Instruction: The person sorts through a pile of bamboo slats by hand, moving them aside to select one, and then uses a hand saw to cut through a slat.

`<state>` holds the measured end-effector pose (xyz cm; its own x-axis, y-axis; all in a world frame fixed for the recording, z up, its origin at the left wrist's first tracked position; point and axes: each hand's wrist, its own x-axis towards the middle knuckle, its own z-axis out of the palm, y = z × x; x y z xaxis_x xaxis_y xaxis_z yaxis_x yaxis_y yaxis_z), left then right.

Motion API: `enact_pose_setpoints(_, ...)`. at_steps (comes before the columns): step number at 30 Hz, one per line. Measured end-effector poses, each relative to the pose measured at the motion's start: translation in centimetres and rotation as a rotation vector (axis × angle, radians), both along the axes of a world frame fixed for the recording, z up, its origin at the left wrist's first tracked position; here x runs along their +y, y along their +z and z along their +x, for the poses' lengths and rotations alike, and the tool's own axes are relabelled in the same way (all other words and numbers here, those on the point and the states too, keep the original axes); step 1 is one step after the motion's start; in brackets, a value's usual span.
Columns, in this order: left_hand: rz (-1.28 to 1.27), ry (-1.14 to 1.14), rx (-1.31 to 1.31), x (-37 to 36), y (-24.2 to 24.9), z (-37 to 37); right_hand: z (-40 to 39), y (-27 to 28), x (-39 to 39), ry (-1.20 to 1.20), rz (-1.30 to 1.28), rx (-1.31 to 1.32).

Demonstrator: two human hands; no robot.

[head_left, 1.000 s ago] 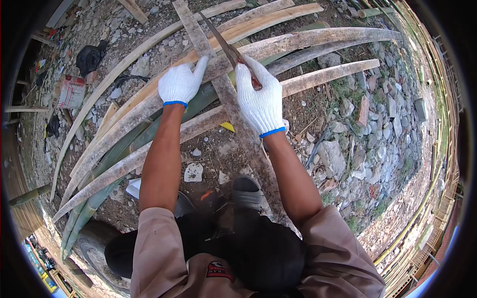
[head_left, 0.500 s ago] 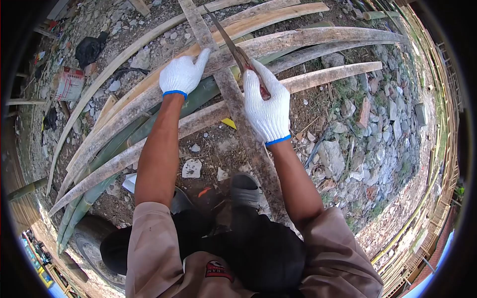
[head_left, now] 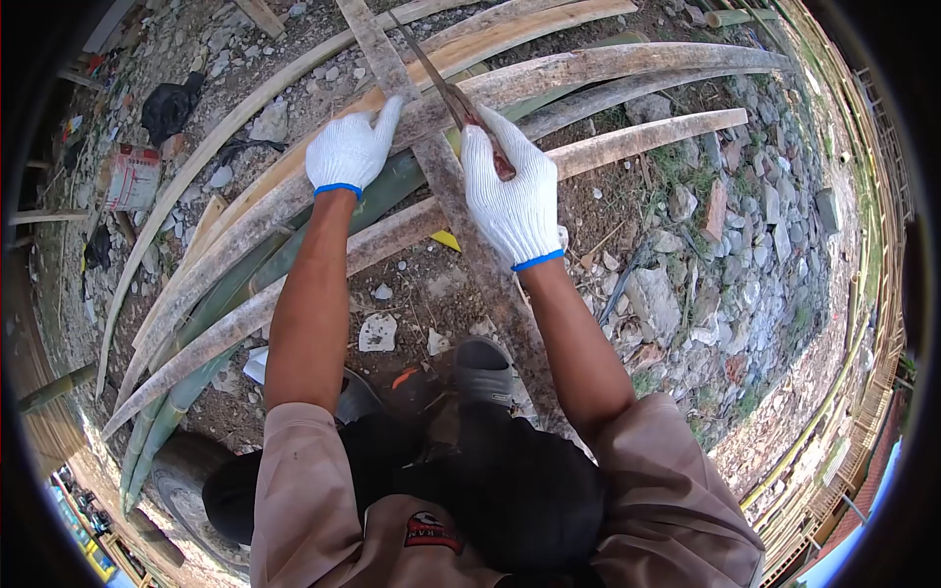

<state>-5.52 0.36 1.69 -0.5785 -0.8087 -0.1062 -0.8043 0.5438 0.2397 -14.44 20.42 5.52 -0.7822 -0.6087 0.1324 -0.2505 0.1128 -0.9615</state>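
My left hand [head_left: 348,152], in a white knitted glove with a blue cuff, grips a long weathered wooden plank [head_left: 549,78], its thumb stretched up beside a narrow board [head_left: 446,181] that crosses the plank. In my right hand [head_left: 515,186], gloved the same way, is the brownish-red handle of a handsaw [head_left: 431,71]. Its long tapering blade shows nearly edge-on and points away to the upper left, lying across the plank just right of the narrow board. Whether the teeth are in the wood cannot be made out.
Green bamboo poles [head_left: 221,294] lie beneath several bowed planks. Rubble [head_left: 745,255] covers the ground to the right. A black plastic bag [head_left: 169,106] and a crumpled red-and-white sack [head_left: 132,178] lie at left. A wheel [head_left: 186,490] stands by my legs.
My right hand and the saw have shifted slightly to the left and away from me. My left hand keeps its hold on the plank; the whole view has moved a little.
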Motion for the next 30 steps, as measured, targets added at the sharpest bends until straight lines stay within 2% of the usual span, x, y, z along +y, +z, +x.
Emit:
enact_pose_setpoints(2, 0.019, -0.03, -0.013, -0.2, 0.4, -0.1, 0.2, -0.1, 0.7, -0.01, -0.019, -0.043)
enact_pose_setpoints(6, 0.088, -0.025, -0.004, -0.4, 0.5, -0.2, 3.6, 0.8, 10.2, -0.008, 0.173, -0.001)
enact_pose_setpoints(7, 0.096, -0.009, -0.01, -0.3, 0.4, -0.1, 4.0, -0.5, 11.5, -0.025, 0.109, 0.215)
enact_pose_setpoints(8, 0.103, 0.005, -0.04, -0.3, 0.2, -0.1, 4.1, -0.2, 11.7, -0.016, 0.116, 0.203)
enact_pose_setpoints(9, 0.099, 0.009, -0.062, -0.5, 0.2, -0.4, 4.1, 0.4, 11.5, -0.017, 0.114, 0.2)
enact_pose_setpoints(11, 0.108, -0.007, -0.049, -0.5, -0.3, -0.1, 3.1, 0.6, 7.9, -0.044, 0.11, -0.032)
enact_pose_setpoints(15, 0.118, -0.024, -0.009, -0.9, 0.0, -0.3, 0.2, 0.0, 0.4, -0.011, -0.006, -0.034)
enact_pose_setpoints(17, 0.127, -0.032, -0.027, -0.5, 0.3, 0.1, 0.5, -0.8, 1.2, -0.045, -0.034, -0.043)
enact_pose_setpoints(19, 0.117, -0.035, -0.019, -1.1, 0.4, -0.6, 1.6, -0.9, 4.3, -0.039, 0.007, 0.073)
enact_pose_setpoints(20, 0.128, -0.032, -0.039, -1.4, 0.0, -0.6, 2.3, 0.6, 6.4, 0.005, 0.159, -0.014)
enact_pose_setpoints(21, 0.14, -0.026, -0.061, -1.6, -0.4, -0.4, 3.6, 1.6, 8.3, -0.029, 0.199, -0.034)
enact_pose_setpoints(23, 0.144, -0.011, -0.057, -1.5, -0.5, -0.3, 4.0, 1.0, 10.6, -0.002, 0.142, 0.262)
enact_pose_setpoints(24, 0.142, -0.019, -0.053, -1.4, -0.4, -0.4, 3.9, 0.9, 10.4, 0.004, 0.14, 0.259)
enact_pose_setpoints(26, 0.146, -0.009, -0.064, -1.4, -0.3, -0.5, 3.4, 1.1, 9.0, -0.021, 0.141, 0.051)
enact_pose_setpoints(28, 0.153, -0.002, -0.07, -1.3, -0.6, -0.6, 1.5, -0.6, 3.8, -0.037, 0.016, -0.013)
enact_pose_setpoints(30, 0.146, -0.038, -0.069, -1.7, -0.7, -0.4, 0.0, -0.2, 0.3, -0.016, 0.008, -0.006)
